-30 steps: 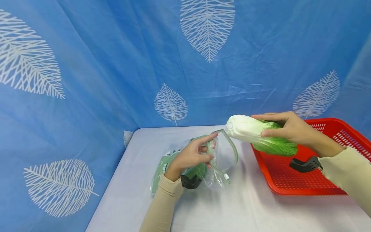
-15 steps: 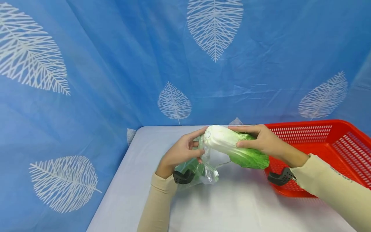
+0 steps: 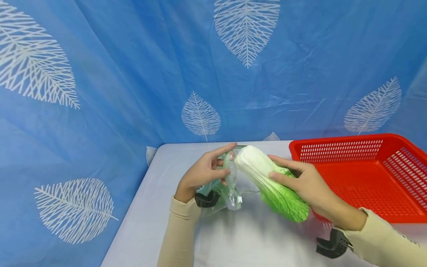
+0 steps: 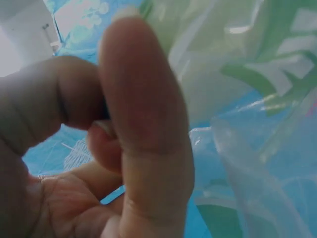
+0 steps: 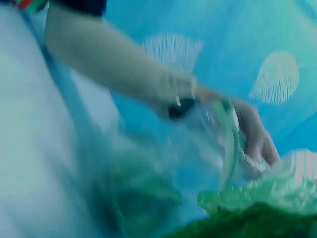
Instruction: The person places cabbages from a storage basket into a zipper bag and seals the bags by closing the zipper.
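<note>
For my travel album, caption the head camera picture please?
Left hand grips a plastic bag; right hand holds a leafy cabbage.

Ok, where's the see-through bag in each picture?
Head: the bag is just below the middle, in the left hand.
Left wrist: the bag fills most of the right side.
Right wrist: the bag is around the middle, blurry.
Shared landmark: the left hand, in all three.

1. Cabbage (image 3: 255,165): dial's centre, over the table (image 3: 267,244), base towards eleven o'clock.
2. Bag (image 3: 230,194): nine o'clock, just beside the cabbage.
3. Basket (image 3: 360,181): three o'clock, on the table.
4. Curtain (image 3: 293,55): twelve o'clock, behind the table.
</note>
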`<state>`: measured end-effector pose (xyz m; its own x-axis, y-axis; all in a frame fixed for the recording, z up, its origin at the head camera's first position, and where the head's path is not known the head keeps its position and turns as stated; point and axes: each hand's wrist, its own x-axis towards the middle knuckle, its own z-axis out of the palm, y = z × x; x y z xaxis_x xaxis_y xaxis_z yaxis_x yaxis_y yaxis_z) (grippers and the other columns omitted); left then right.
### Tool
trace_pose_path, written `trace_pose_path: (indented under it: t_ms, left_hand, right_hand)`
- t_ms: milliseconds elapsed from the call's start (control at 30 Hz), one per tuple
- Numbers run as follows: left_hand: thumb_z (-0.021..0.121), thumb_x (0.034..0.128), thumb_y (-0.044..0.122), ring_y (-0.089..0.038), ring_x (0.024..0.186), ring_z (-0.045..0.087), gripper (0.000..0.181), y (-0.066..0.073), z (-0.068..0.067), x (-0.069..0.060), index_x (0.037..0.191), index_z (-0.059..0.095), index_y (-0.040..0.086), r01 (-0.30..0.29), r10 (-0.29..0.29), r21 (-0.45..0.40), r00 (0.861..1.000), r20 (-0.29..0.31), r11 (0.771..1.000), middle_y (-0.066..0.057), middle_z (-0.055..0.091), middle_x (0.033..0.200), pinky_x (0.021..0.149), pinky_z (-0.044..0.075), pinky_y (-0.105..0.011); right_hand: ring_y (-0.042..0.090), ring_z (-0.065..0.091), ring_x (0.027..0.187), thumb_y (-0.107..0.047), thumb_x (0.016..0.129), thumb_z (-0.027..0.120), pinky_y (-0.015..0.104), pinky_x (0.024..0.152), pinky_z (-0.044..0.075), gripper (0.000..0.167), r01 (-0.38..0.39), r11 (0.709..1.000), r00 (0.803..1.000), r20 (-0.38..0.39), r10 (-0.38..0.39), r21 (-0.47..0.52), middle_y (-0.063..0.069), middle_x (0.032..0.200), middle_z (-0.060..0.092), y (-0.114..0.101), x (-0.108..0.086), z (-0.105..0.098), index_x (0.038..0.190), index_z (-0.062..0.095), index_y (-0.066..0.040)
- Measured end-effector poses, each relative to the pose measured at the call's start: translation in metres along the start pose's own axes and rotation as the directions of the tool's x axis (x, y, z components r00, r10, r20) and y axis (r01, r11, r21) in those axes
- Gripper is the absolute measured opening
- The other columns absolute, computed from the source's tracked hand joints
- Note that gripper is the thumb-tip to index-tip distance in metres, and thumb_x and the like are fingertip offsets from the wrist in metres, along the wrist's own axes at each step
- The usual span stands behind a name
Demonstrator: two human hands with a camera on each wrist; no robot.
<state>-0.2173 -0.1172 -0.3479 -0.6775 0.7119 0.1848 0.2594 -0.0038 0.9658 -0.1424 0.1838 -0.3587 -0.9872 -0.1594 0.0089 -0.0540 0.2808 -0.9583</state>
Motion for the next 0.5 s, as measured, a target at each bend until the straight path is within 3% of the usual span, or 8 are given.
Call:
trace_pose_path:
  t_ms: [233, 400, 500]
  left_hand:
    - [0.06, 0.0936, -0.007, -0.023, 0.064, 0.058, 0.075, 0.004, -0.002, -0.003, 0.161, 0.033, 0.01, -0.036, 0.033, 0.067, 0.998, 0.045, 0.997, -0.014, 0.035, 0.16, 0.06, 0.061, -0.047]
    - [0.061, 0.0938, -0.004, -0.023, 0.07, 0.063, 0.074, 0.002, -0.001, -0.002, 0.161, 0.034, 0.011, -0.028, 0.023, 0.081, 0.997, 0.067, 0.996, -0.008, 0.035, 0.162, 0.061, 0.061, -0.048]
    - [0.061, 0.0944, -0.004, -0.024, 0.069, 0.065, 0.074, -0.001, 0.0, -0.001, 0.161, 0.033, 0.011, -0.016, 0.009, 0.074, 0.996, 0.088, 0.997, -0.012, 0.037, 0.16, 0.061, 0.061, -0.051]
  right_hand:
    - [0.015, 0.066, 0.104, -0.035, 0.091, 0.08, 0.032, 0.074, 0.061, 0.055, 0.016, 1.0, 0.99, -0.143, -0.014, 0.017, 0.007, 0.138, 0.063, 0.015, -0.03, 0.029, 0.142, 0.064, -0.026]
    - [0.012, 0.068, 0.099, -0.033, 0.088, 0.083, 0.032, 0.072, 0.061, 0.053, -0.013, 0.999, 0.976, -0.218, 0.024, 0.051, 0.005, 0.135, 0.065, 0.037, -0.034, 0.05, 0.137, 0.068, -0.021]
    - [0.013, 0.069, 0.091, -0.038, 0.086, 0.084, 0.03, 0.068, 0.06, 0.053, -0.008, 1.0, 0.964, -0.266, 0.002, -0.024, 0.004, 0.132, 0.067, 0.05, -0.032, 0.06, 0.135, 0.07, -0.023]
